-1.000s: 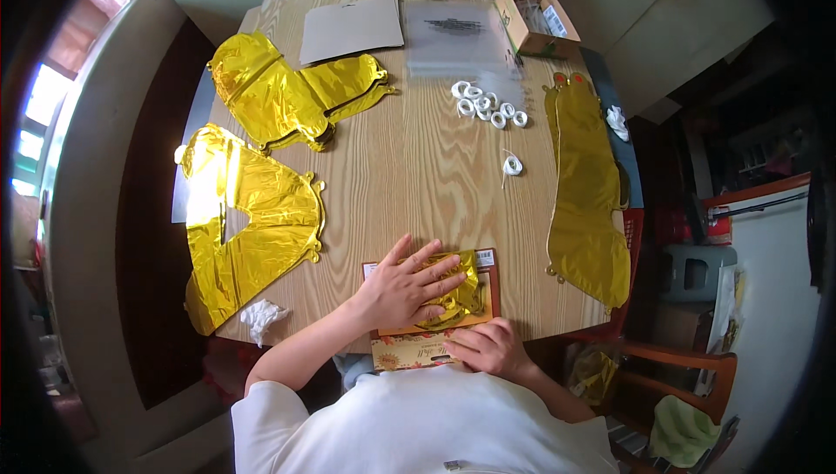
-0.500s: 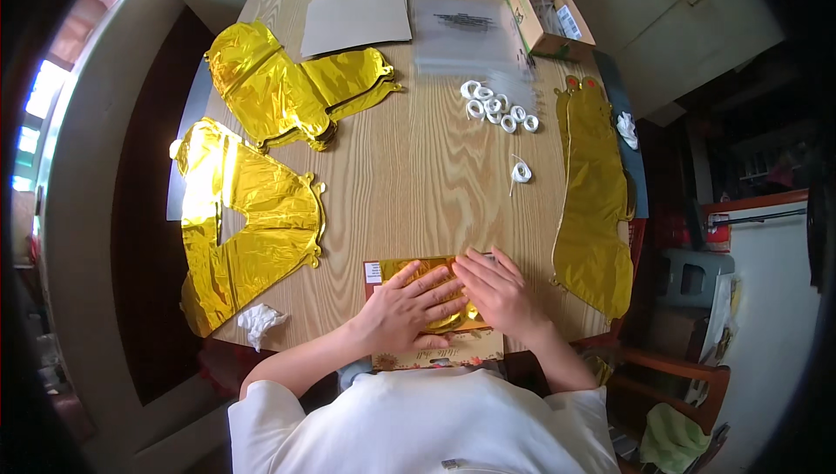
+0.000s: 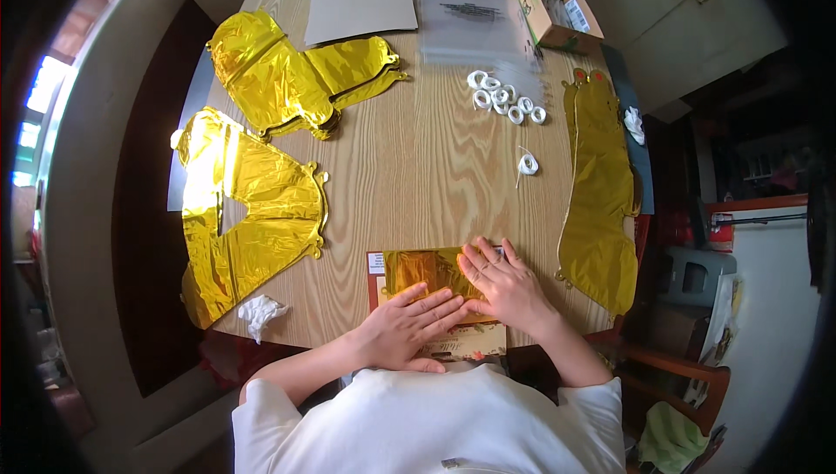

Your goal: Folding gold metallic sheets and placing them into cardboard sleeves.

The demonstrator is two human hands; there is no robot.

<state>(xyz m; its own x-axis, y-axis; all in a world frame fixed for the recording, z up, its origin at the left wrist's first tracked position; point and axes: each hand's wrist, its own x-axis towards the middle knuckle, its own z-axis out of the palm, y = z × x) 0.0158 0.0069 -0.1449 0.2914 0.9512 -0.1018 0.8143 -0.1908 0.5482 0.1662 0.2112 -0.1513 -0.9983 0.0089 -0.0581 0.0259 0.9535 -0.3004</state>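
A folded sheet of shiny gold foil (image 3: 414,268) lies at the table's near edge, over a printed card (image 3: 488,342) with a reddish border and a patterned cream lower part. My left hand (image 3: 405,328) rests flat on the foil's lower left, fingers stretched out. Pressed on the foil's right side is my right hand (image 3: 505,289), its fingers also extended and slightly spread. Their fingertips are close together at the middle. Neither hand grips anything, and they hide part of the foil and card.
Flat gold foil balloons (image 3: 270,73) lie at the far left, another balloon (image 3: 279,221) at the near left, more (image 3: 601,187) along the right edge. White ribbon rolls (image 3: 501,100), clear plastic bags (image 3: 475,26), grey card (image 3: 361,13), an open box (image 3: 557,13) and crumpled tissue (image 3: 259,316) surround them.
My left hand has slid down toward me and my right hand has spread and shifted slightly right. More of the gold foil's upper part shows now. The view has shifted slightly.
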